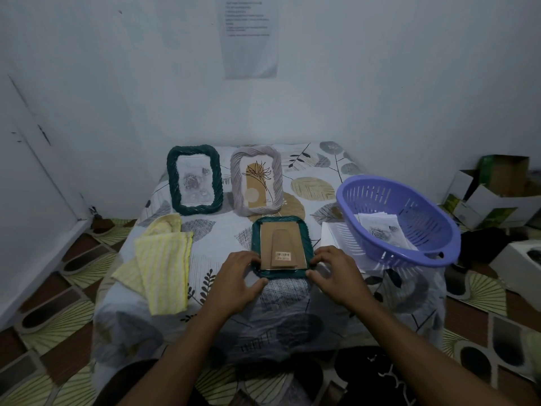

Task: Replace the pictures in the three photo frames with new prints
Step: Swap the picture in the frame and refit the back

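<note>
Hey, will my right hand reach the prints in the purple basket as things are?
Probably yes. The right hand holds the face-down frame right beside the purple basket; the basket is open-topped, the prints lie uncovered inside, nothing between but its rim.

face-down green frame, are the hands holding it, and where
Yes: the left hand and right hand grip the face-down green frame at its two near corners, fingers on the rim.
</note>
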`<state>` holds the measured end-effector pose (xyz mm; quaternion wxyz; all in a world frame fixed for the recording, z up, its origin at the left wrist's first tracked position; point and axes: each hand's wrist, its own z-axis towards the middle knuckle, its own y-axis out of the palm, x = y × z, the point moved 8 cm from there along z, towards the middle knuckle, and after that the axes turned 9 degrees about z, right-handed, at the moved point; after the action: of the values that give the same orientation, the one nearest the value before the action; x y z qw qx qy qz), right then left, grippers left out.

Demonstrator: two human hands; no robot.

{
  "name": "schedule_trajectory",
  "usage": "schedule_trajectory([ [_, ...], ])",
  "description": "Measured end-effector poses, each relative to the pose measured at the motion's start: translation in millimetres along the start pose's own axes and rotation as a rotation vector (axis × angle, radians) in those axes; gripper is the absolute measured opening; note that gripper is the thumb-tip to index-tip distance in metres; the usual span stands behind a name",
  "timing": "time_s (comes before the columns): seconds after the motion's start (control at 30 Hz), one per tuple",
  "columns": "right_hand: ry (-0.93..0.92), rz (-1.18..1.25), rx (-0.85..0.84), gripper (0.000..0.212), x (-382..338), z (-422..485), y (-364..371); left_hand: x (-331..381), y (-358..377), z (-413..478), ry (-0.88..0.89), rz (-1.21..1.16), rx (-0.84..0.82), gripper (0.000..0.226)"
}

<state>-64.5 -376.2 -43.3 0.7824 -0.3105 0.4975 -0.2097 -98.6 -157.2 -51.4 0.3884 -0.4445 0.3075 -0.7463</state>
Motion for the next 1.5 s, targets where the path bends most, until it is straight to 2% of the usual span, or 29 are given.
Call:
schedule_trajectory([
  [0.27, 0.051, 0.120, 0.071, 0.019, 1, -7, -1, 4, 2, 1, 0.028, 0.043, -0.020, 0.034],
  [0.5, 0.104, 0.205, 0.053, 0.020, 4, -7, 1, -2, 5, 1, -0.045, 0.012, -0.048, 0.031],
  [0.7, 0.101, 0.225, 0.027, 0.018, 2, -7, 1, 0, 7, 2, -0.017, 0.047, -0.082, 0.034],
  [0.87, 0.089, 0.227, 0.004, 0.017, 1, -6, 2, 2, 10, 3, 0.002, 0.114, -0.124, 0.044],
  [1.1, 0.096, 0.232, 0.016, 0.019, 4, -6, 3, 1, 13, 3, 0.006, 0.170, -0.133, 0.045],
  [1.3, 0.056, 0.125, -0.017, 0.025, 3, -9, 5, 3, 16, 4, 0.021, 0.247, -0.149, 0.045],
  [1.5, 0.063, 0.112, -0.035, 0.019, 2, -5, 4, 2, 17, 5, 0.011, 0.244, -0.143, 0.046],
])
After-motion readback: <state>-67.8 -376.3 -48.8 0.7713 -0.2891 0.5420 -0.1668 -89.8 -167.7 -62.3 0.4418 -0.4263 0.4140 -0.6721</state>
